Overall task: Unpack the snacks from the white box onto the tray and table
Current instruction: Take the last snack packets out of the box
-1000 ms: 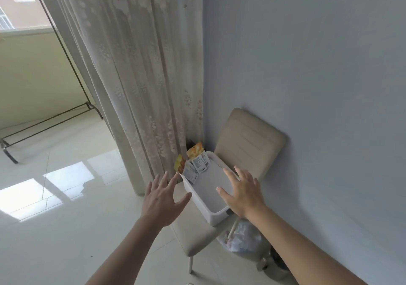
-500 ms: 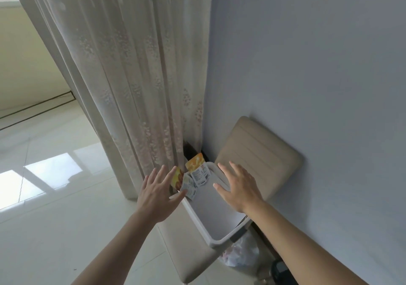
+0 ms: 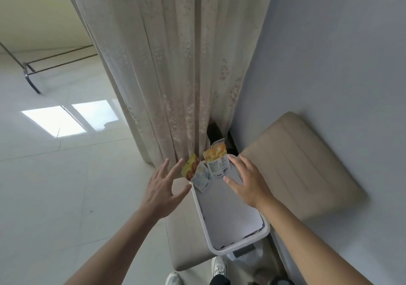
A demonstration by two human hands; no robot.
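Left hand (image 3: 161, 188) and right hand (image 3: 248, 181), both spread and empty, flank the glossy orange-and-yellow snack pouches (image 3: 216, 160) propped at the far end of the white plastic box (image 3: 199, 212) on a beige padded chair (image 3: 296, 170); best pinch each top edge, lifting straight up.

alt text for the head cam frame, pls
Two open bare hands reach for a white box on a beige chair: the left hand beside its left rim, the right hand above its far end. Snack packets stick up at that far end, next to a lace curtain and a grey wall.
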